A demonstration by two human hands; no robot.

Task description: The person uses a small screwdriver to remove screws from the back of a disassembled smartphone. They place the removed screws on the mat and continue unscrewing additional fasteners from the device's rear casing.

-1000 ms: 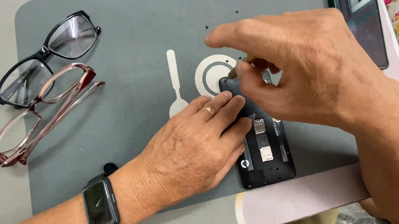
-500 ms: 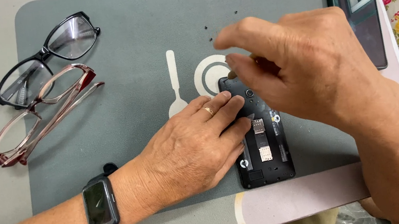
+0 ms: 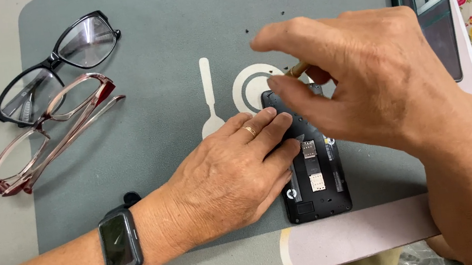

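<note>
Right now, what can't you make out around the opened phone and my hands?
Head view, the only one:
- Tool: only a brownish stub shows; the right hand hides its tip.
- Opened phone: the left hand covers its left edge, the right hand its top.
- Tiny dark specks on the grey mat: too small to identify.
- Second phone: partly behind the right hand.

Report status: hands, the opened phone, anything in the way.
Left hand flat on opened phone, pinning it. Right hand pinching a thin tool over its top end. Two glasses off left, apart.
</note>
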